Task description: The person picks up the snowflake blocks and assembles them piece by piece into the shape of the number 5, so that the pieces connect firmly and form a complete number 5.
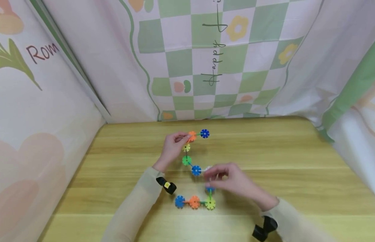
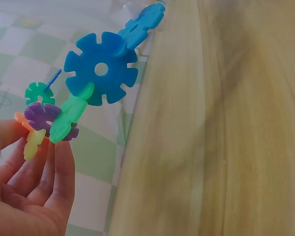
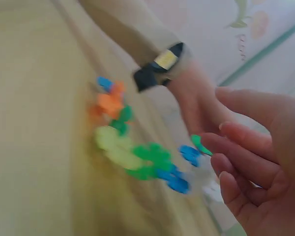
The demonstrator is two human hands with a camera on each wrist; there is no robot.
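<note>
A chain of notched plastic snowflake discs zigzags over the wooden table. My left hand point(image 1: 171, 150) pinches the chain near its far end, at an orange disc point(image 1: 192, 135), with a dark blue disc point(image 1: 204, 131) beyond it. Below hang a yellow disc point(image 1: 186, 147), a green disc point(image 1: 186, 162) and a blue disc point(image 1: 194, 170); the left wrist view shows a purple disc point(image 2: 34, 114) close to the fingertips. My right hand point(image 1: 233, 178) hovers beside a partly hidden white disc point(image 1: 208, 168). In the right wrist view its loosely bent fingers point(image 3: 246, 157) hold nothing.
Nearest me, the chain's other end runs through a yellow-green disc point(image 1: 212, 205), an orange disc point(image 1: 194, 205) and a blue disc point(image 1: 179, 199). A checkered curtain point(image 1: 205, 60) stands behind the wooden table point(image 1: 266, 151), with patterned cloth point(image 1: 54, 111) at the left.
</note>
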